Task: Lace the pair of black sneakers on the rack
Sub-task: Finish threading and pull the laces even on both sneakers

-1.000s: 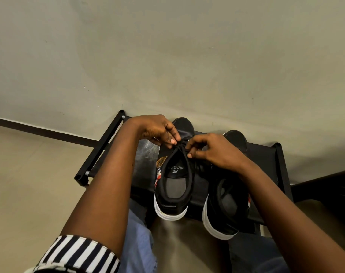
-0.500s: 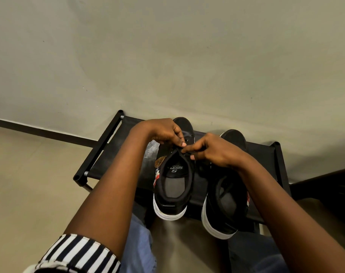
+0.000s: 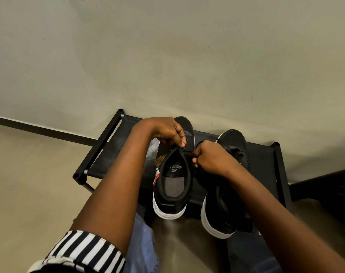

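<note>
Pinching at the top of the left sneaker [image 3: 172, 182], the left hand [image 3: 165, 131] has its fingers curled at the upper edge of the tongue. The right hand [image 3: 211, 157] is clenched around the black lace [image 3: 189, 152] on that shoe's inner side. Both black sneakers sit side by side on the black rack [image 3: 112, 146], heels toward the person, the right sneaker [image 3: 225, 211] just beside the first. A striped sleeve [image 3: 85, 251] covers the left upper arm.

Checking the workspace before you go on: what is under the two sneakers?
A black rack with a fabric shelf holds both sneakers: the left sneaker and right sneaker, heels overhanging its front edge. The shelf beneath them is covered.
</note>
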